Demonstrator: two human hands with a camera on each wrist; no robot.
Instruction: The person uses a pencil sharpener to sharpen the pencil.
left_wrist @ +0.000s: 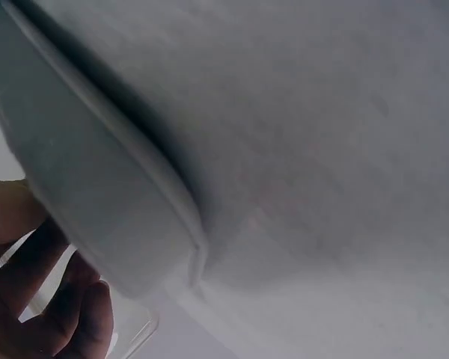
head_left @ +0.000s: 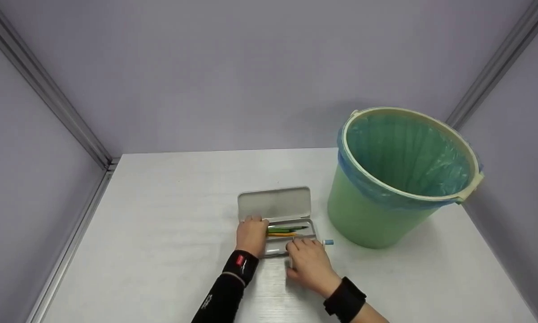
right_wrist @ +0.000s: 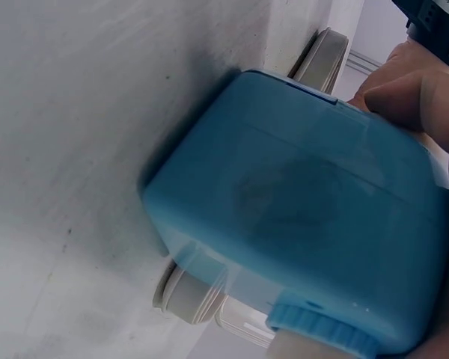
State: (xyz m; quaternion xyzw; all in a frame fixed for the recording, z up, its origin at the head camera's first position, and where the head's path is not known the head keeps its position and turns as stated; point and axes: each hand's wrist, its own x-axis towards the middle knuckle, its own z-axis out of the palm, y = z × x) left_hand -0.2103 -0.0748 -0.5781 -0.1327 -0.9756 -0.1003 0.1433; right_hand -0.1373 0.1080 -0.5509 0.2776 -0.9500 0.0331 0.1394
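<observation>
A grey metal pencil case (head_left: 274,202) lies on the table with its lid tilted up at the back. Inside it are green pencils (head_left: 280,230) and an orange pencil (head_left: 283,234). My left hand (head_left: 252,235) holds the left end of the case; from the left wrist, its bent fingers (left_wrist: 93,314) show behind the grey case wall (left_wrist: 127,224). In front of the case, my right hand (head_left: 311,264) grips a blue boxy pencil sharpener (right_wrist: 284,202) with a ridged dial (right_wrist: 325,329). From the head, the hand hides most of it; a small blue end (head_left: 328,242) sticks out.
A green bin (head_left: 363,220) with a bluish liner bag stands on the table to the right of the case. Lilac panels (head_left: 233,80) rise at the back and both sides of the white table (head_left: 170,202). A clear plastic edge (left_wrist: 146,329) shows beyond the left fingers.
</observation>
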